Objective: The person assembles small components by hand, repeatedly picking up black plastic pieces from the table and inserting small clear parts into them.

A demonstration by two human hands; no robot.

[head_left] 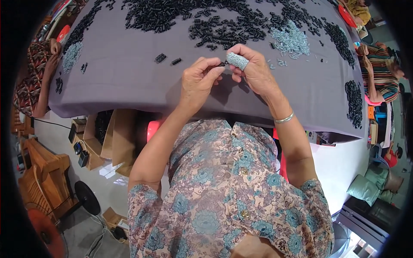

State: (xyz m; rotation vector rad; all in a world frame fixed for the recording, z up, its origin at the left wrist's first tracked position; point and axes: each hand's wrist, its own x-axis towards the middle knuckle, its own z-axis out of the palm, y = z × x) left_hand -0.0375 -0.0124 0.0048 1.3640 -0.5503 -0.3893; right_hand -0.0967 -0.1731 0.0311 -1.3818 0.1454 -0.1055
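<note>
Above the near part of the cloth, my two hands meet with fingertips close together. My left hand (pixel 200 79) is closed in a pinch on a small black plastic piece (pixel 222 64), mostly covered by the fingers. My right hand (pixel 254 69) is closed against it from the other side, with a pale speckled wrap (pixel 237 61) over what looks like its thumb. Whatever lies within the right fingers is hidden. Left of my hands lie a few loose black plastic pieces (pixel 176 61). A heap of small pale blue-grey pieces (pixel 290 39) sits to the right.
Large piles of black pieces (pixel 152 15) cover the far part of the grey tablecloth (pixel 116 81). Other people sit at the left and right edges, one with hands (pixel 54 48) near a small pale heap (pixel 72 56). Cardboard boxes (pixel 124 137) stand below the table's near left edge.
</note>
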